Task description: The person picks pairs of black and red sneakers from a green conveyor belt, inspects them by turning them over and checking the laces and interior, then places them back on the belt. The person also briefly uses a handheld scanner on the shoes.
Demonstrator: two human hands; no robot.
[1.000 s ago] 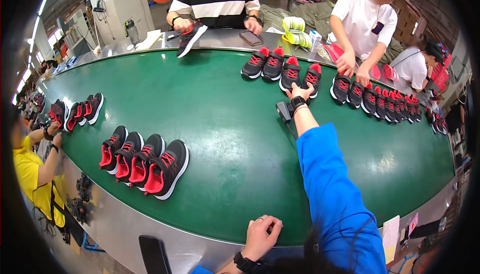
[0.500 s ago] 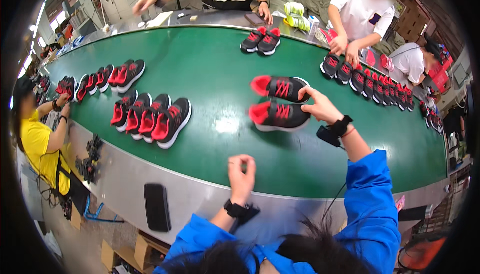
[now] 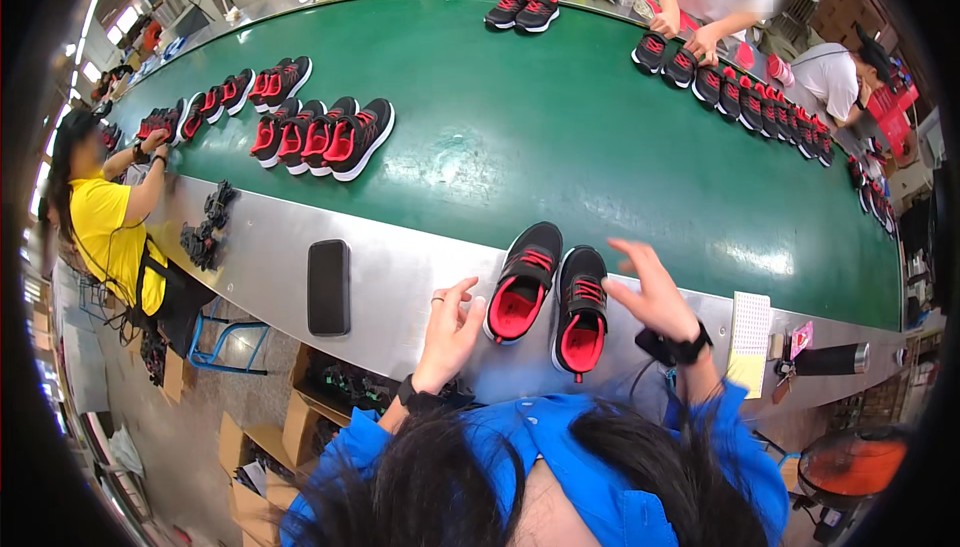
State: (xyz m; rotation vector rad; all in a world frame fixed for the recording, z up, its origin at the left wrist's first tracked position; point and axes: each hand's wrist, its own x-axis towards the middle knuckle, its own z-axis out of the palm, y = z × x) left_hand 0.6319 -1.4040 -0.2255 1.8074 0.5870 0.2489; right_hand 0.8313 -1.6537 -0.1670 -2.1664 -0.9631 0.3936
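Note:
Two black sneakers with red linings and laces stand side by side at the near side of the bench, toes pointing away from me. The left sneaker (image 3: 531,265) reaches over the green belt's edge; the right sneaker (image 3: 582,297) sits a little nearer. Just left of the pair is my left hand (image 3: 450,335), its fingers apart and holding nothing. My right hand (image 3: 655,295) hovers beside the right sneaker with thumb and fingers spread, slightly blurred. Nothing is in it.
Beyond lies a green conveyor belt (image 3: 480,97) with a metal border. Sneaker rows stand left (image 3: 330,137) and right (image 3: 750,102); another pair (image 3: 522,9) sits at the far edge. A phone (image 3: 329,287) and a white pad (image 3: 748,342) lie on the border. Co-workers stand around.
The sneaker pair, gripped at the toes by my right hand over the belt, has come toward me, turned, and been released at the near edge. Both hands are now open. The view has tilted downward.

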